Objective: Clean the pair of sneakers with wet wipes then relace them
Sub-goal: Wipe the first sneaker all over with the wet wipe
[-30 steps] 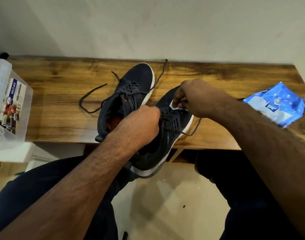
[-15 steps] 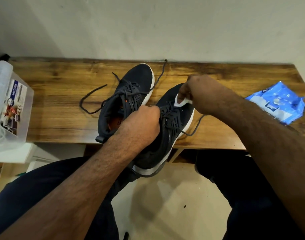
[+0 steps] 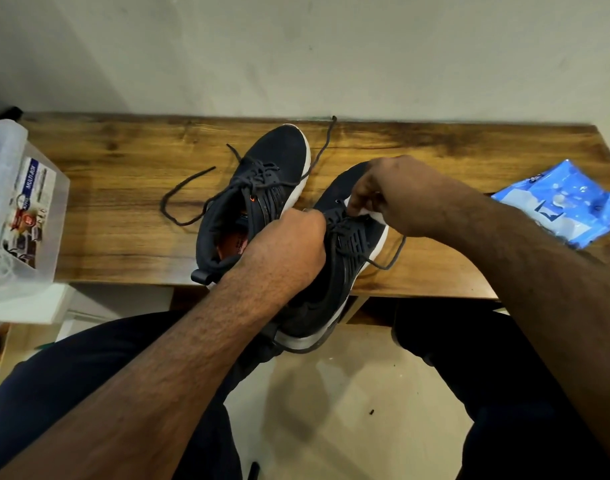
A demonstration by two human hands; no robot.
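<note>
I'm clamping my left grip (image 3: 289,244) around the dark white-soled sneaker (image 3: 334,271), right grip (image 3: 397,199) pinching a white wet wipe (image 3: 362,211) against it.

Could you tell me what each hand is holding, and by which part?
The left hand grips the near sneaker at its collar by the laces. The right hand pinches a white wipe against its toe area.

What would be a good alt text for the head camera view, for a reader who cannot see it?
A person's left hand grips a dark sneaker tilted over the edge of a wooden table, while the right hand presses a white wipe onto its upper. The second sneaker lies beside it, laces loose, with a blue wipes pack at right.
</note>
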